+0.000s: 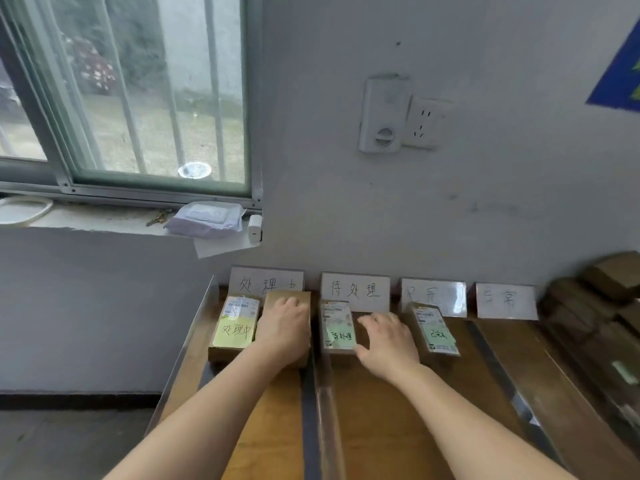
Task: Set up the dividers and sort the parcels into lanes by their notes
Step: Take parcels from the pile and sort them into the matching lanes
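With dividers point(311, 427) standing and three lanes begun, the left hand point(285, 323) lies flat on the leftmost lane's plain parcel point(272, 301), the right hand point(389, 341), fingers spread, seems to touch the second lane's noted parcel point(337, 327), and a pile point(571, 296) remains unsorted.

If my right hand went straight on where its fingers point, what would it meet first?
Probably the white handwritten sign card straight ahead; the right hand might first graze the brown parcel with the green note beside it. Depth is unclear.

brown parcel point(277, 297), yellow note point(233, 336), green note point(340, 336), white sign point(355, 289)
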Demonstrator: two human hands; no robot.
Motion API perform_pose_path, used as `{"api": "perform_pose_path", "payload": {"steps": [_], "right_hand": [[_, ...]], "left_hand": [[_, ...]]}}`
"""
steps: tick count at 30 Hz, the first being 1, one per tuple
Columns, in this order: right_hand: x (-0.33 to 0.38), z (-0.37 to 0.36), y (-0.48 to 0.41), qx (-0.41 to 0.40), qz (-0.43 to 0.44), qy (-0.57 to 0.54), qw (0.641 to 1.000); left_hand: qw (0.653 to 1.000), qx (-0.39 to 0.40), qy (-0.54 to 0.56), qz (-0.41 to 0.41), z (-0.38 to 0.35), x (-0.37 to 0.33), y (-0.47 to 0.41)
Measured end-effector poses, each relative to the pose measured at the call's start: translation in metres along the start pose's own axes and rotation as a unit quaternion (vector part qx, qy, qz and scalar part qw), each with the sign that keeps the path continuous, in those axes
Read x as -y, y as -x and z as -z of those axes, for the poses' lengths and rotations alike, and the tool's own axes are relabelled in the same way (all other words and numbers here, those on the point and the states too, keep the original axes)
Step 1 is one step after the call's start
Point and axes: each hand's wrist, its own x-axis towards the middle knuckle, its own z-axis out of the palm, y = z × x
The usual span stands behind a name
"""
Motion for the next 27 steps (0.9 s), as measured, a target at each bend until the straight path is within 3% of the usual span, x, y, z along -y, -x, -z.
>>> {"api": "perform_pose_path", "payload": {"steps": [9,27], "right_hand": [[-0.123,0.051,0.086,-0.031,-0.067,0.03,0.997],[-0.412,0.088,0.282,-0.004,-0.205,0.045,0.978]], "left_hand": [[0.995,-0.014,-0.053,-0.087,0.012,-0.153,0.021],[0.974,0.015,-0.014,-0.226,-0.046,-0.48,0.081]]}}
